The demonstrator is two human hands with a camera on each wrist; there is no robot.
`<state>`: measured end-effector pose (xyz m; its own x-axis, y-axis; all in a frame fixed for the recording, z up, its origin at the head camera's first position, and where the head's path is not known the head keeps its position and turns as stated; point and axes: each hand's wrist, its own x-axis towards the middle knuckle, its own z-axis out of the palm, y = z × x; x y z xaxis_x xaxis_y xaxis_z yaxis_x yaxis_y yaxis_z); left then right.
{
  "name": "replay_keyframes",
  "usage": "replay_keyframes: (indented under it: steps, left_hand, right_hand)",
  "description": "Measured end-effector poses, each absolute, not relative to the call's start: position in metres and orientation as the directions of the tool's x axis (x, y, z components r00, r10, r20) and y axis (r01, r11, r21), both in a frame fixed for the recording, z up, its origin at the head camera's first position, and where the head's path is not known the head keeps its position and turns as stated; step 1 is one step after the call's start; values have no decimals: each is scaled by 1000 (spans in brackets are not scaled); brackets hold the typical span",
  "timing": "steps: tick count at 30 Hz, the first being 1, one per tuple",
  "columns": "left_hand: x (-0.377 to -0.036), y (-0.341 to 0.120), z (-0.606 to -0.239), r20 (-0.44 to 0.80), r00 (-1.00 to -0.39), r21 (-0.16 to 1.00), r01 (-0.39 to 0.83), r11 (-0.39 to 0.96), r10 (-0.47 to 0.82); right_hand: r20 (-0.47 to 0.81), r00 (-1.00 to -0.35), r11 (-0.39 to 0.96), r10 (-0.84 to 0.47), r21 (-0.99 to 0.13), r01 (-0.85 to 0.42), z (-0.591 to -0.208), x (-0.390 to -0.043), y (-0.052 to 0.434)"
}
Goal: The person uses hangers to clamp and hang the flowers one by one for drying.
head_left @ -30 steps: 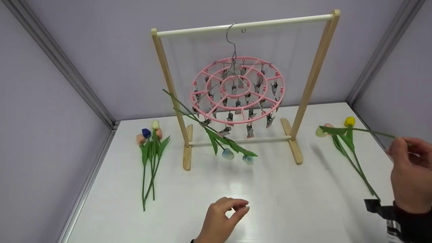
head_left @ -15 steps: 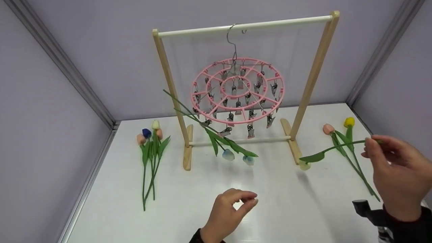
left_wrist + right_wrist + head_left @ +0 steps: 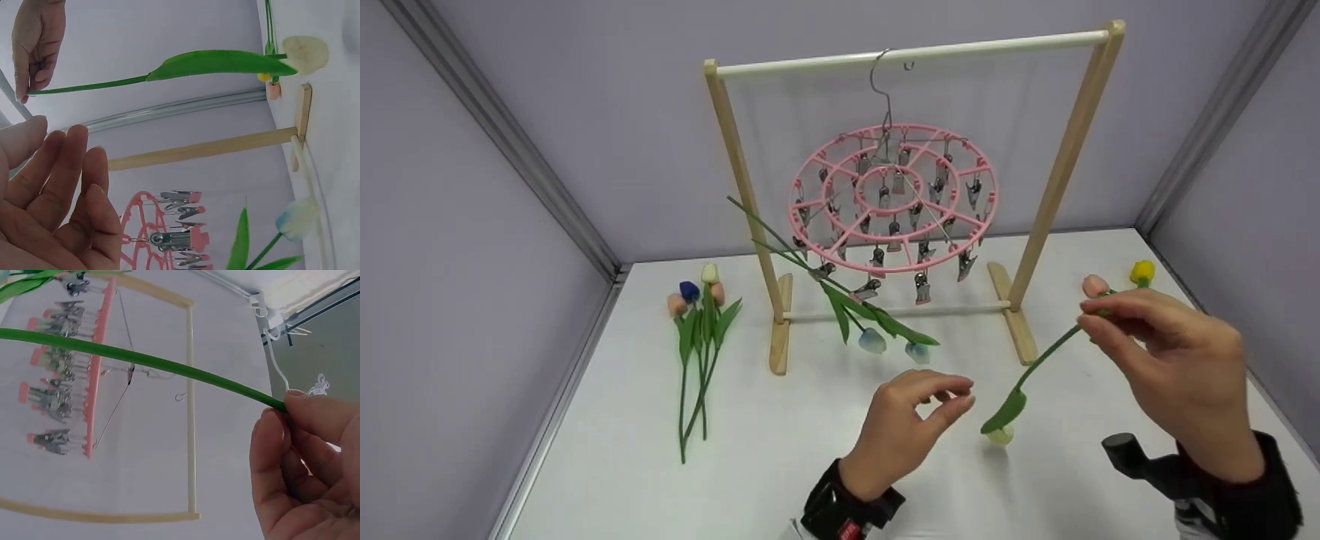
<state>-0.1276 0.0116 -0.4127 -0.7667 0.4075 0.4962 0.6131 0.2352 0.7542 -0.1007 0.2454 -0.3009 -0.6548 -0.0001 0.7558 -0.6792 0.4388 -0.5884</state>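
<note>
My right hand [image 3: 1099, 313] pinches the upper stem of a cream tulip [image 3: 1000, 433], which hangs head down with its green leaf [image 3: 1005, 409] just above the table. The right wrist view shows the stem [image 3: 157, 363] held between thumb and fingers [image 3: 304, 439]. Left of the flower, my left hand [image 3: 952, 397] hovers with loosely curved fingers and holds nothing. Its fingers [image 3: 62, 185] lie below the leaf [image 3: 219, 62] in the left wrist view. Behind, a pink round clip hanger [image 3: 894, 199] hangs from a wooden rack's white rail [image 3: 990, 43]. Two pale blue tulips [image 3: 873, 341] dangle from its clips.
A bunch of tulips [image 3: 697, 315] lies on the white table [image 3: 780, 465] at the left. A pink tulip [image 3: 1093, 285] and a yellow one [image 3: 1142, 271] lie at the right, behind my right hand. Lilac walls close in the table on three sides.
My right hand has carried the cream tulip leftward and nearer, and the flower has swung from level to head down. My left hand has risen and moved right toward it.
</note>
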Motion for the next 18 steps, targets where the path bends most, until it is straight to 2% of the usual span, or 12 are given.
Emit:
replay_keyframes:
  steps: [4,8,14,18]
  left_hand:
    - [-133,20,-404,510,-740,736,639,222,439]
    - [-137,22,-399,518,-714,718,662,214,471]
    - [-139,16,-397,508,-713,715,662,226,483]
    - [-139,10,-398,536,-702,703,678,213,469]
  right_hand:
    - [710,-699,478,-80,-588,-652,-286,-99,229]
    - [678,-717,462,-162,-589,-663,-282,-104,218]
    - [669,-699,361,-252,-606,-709,-295,-120,208]
    - [655,-712,304,-252,-645,-701,-294,-117,197]
